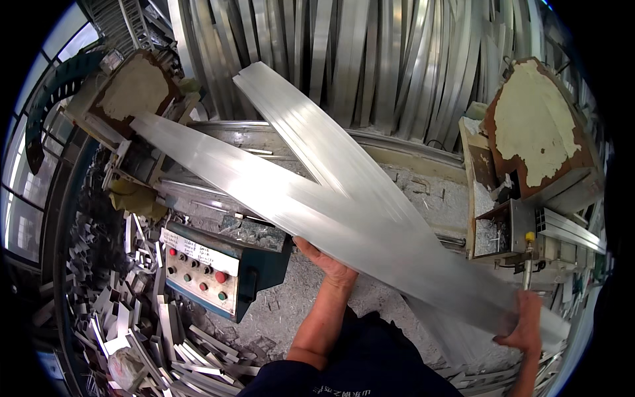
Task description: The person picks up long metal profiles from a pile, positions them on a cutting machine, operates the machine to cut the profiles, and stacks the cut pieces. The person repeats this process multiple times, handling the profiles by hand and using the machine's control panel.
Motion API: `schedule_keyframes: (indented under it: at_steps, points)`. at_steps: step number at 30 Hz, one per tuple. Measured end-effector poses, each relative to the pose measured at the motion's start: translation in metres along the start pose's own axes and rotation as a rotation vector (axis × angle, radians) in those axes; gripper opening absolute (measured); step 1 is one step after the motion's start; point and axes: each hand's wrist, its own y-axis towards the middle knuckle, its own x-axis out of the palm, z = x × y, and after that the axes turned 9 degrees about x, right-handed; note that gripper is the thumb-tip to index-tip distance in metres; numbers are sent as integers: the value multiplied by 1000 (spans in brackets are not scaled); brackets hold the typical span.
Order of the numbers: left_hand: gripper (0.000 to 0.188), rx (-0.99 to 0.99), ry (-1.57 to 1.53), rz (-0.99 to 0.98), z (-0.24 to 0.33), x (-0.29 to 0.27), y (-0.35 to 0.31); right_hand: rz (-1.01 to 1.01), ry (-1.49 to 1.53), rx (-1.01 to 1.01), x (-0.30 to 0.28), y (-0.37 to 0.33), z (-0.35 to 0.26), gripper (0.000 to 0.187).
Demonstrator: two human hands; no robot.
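Note:
A long, flat silver aluminium profile (258, 192) slants across in front of me, its far end at the upper left and its near end at the lower right. My left hand (325, 263) is closed on its lower edge near the middle, with part of the fingers hidden beneath it. Near the right end, my right hand (526, 324) grips the same profile and is slightly blurred. A second wide aluminium profile (311, 132) crosses under the first, forming a V; its lower part shows again beneath, near my body.
A control box (205, 271) with coloured buttons stands left of my left arm. Machine heads with worn covers flank both sides, left (135, 89) and right (536, 126). Upright profiles (350, 59) line the back. Offcuts (132, 317) are piled at lower left.

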Motion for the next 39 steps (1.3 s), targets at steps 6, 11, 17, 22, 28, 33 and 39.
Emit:
schedule_keyframes:
  at_steps: [6,11,17,22,28,33,39]
  points:
    - [72,-68,70,-1,-2,-65,1,-173,164,35,81,-51,-39,118]
    - [71,-225,-61,-40,-7,-127,6,-284,426,205,134,-43,-85,82]
    - [74,-286,40,27,-18,-161,16,-359,534,178,165,31,-177,65]
    - [74,-328,-20,91,-24,-190,36,-450,500,210,163,66,-195,56]
    - [71,-316,87,179,-19,-226,71,-418,466,164,194,95,-220,50]
    - [66,-263,162,275,-22,-232,93,-436,527,211,206,118,-228,47]
    - [64,-309,337,317,-26,-241,132,-345,595,135,207,144,-212,45]
